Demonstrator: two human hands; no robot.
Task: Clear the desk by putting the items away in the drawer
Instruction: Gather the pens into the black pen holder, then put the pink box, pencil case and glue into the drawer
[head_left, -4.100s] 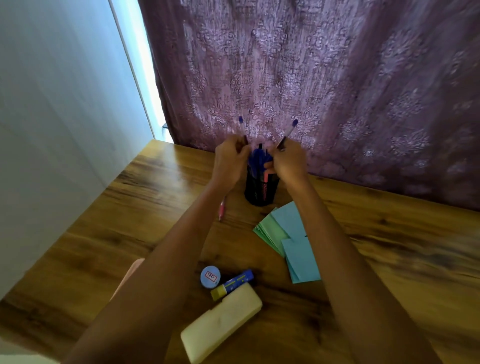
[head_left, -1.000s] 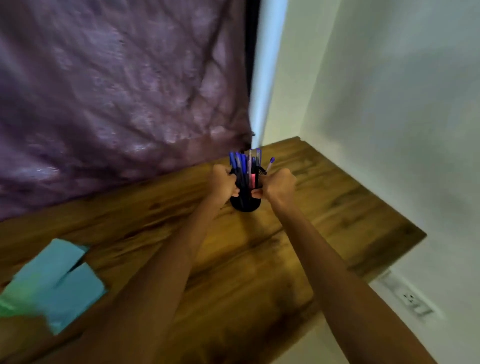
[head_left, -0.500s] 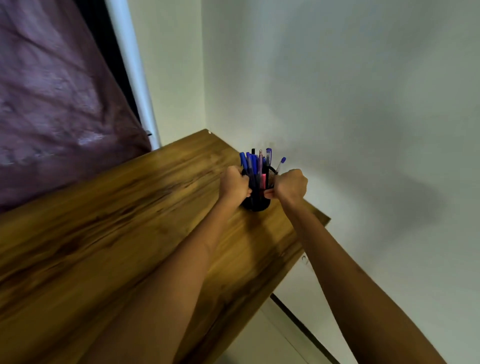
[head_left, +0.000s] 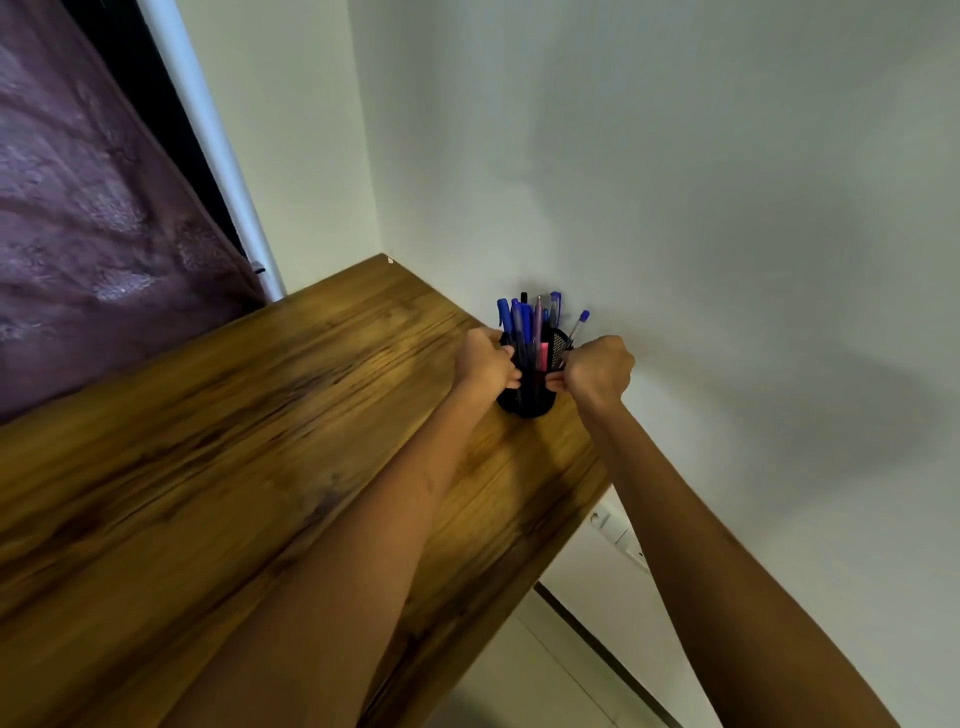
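A black mesh pen holder (head_left: 525, 402) stands at the right end of the wooden desk (head_left: 249, 431), close to the white wall. Several pens (head_left: 524, 325), mostly blue with one pink, stick up out of it. My left hand (head_left: 485, 364) grips the holder's left side and my right hand (head_left: 600, 371) grips its right side, fingers curled round the rim. The holder's base looks to be on or just above the desk top. No drawer is in view.
A white wall (head_left: 675, 208) runs along the desk's right end. A purple curtain (head_left: 78, 218) and a white pipe (head_left: 218, 150) stand behind the desk at the left. A wall socket (head_left: 618, 532) sits low below the desk's corner, above the light floor (head_left: 540, 670).
Both hands have carried the pen holder from the desk's middle to its right end by the wall. The paper sheets, glue stick and case have dropped out of view.
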